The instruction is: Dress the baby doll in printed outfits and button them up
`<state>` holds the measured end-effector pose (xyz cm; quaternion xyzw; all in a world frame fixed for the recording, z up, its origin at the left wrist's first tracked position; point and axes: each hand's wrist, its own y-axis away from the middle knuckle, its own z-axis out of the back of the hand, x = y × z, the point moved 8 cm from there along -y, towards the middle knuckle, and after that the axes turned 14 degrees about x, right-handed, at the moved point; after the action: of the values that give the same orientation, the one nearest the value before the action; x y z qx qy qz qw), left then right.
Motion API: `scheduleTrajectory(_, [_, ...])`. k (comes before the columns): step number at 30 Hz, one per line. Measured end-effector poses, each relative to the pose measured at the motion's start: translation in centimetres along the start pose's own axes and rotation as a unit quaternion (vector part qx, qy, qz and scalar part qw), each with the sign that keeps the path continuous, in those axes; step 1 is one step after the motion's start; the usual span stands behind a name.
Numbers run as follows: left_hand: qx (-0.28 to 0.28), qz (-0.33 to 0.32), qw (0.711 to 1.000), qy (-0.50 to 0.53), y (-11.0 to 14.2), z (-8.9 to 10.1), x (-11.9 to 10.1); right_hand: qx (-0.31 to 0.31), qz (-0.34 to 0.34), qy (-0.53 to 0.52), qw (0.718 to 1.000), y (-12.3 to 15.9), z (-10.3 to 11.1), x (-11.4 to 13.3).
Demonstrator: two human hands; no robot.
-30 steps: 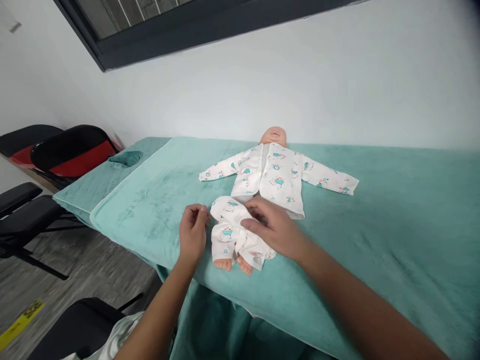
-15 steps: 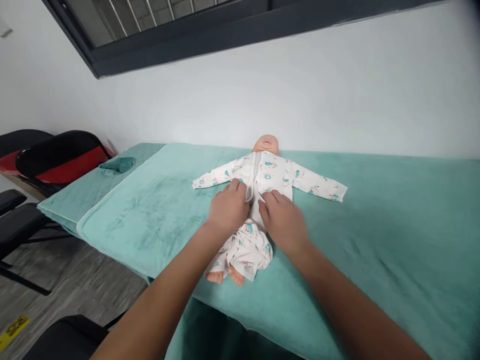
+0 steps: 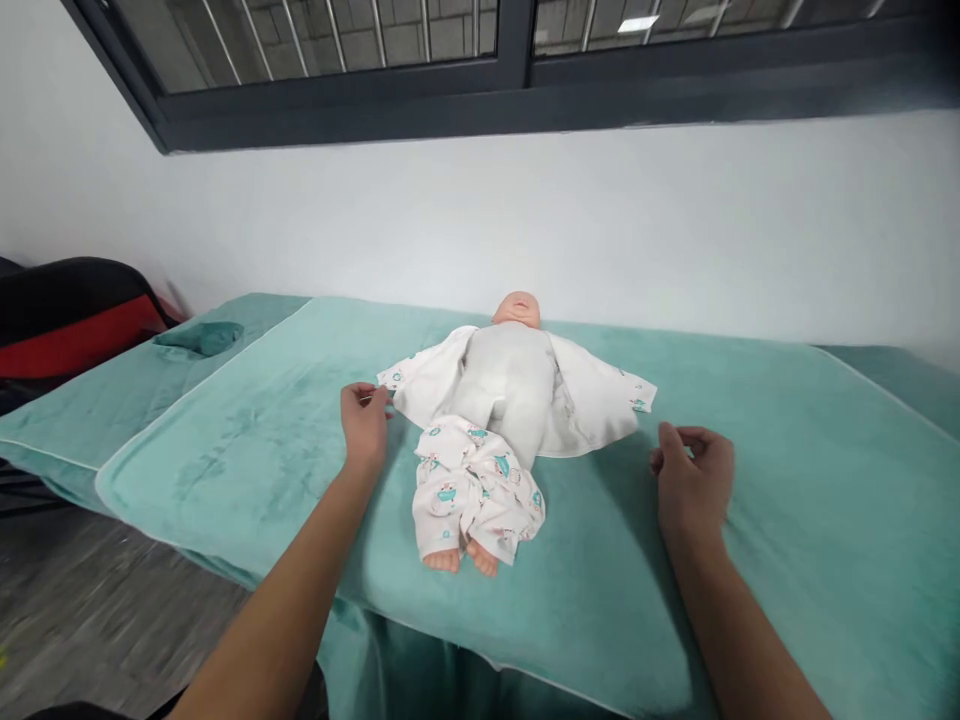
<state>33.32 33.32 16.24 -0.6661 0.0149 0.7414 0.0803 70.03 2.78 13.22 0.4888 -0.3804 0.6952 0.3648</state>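
A baby doll [image 3: 506,365] lies on its back, its grey-white cloth torso bared. Its white printed shirt [image 3: 589,405] is spread wide on both sides, the plain inner face up, the sleeves still outstretched. Matching printed pants [image 3: 480,490] sit bunched low on the legs, with the feet showing below. My left hand [image 3: 365,425], fingers loosely curled and apart, is beside the sleeve cuff on the left; whether it touches the cloth is unclear. Off to the right of the shirt, my right hand [image 3: 694,480] hovers with bent fingers and nothing visible in them.
A green plush cover [image 3: 262,430] lies over the bed, which runs along a white wall [image 3: 480,220]. Above is a dark-framed window [image 3: 337,110] with bars behind it. At the far left stand black and red chairs [image 3: 82,320], near a small green cloth piece [image 3: 199,338].
Both hands have moved outward from the doll's middle. The shirt front, closed over the chest before, is now folded open to both sides. The view has shifted slightly.
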Motion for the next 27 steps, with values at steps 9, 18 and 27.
scheduleTrajectory(9, [0.467, 0.001, 0.884, 0.019, 3.2, -6.2, -0.5, 0.406, 0.146, 0.082, 0.898, 8.0, -10.3, 5.3])
scheduleTrajectory(18, [0.542, 0.056, 0.836, 0.072, 3.9, -6.4, 0.8, 0.512, 0.184, -0.051, 0.837, 10.7, -11.6, 7.2])
scheduleTrajectory(27, [0.699, 0.017, 0.715, 0.005, 6.1, -6.6, -0.1, 0.490, 0.230, -0.013, 0.841, 12.9, -10.8, 7.8])
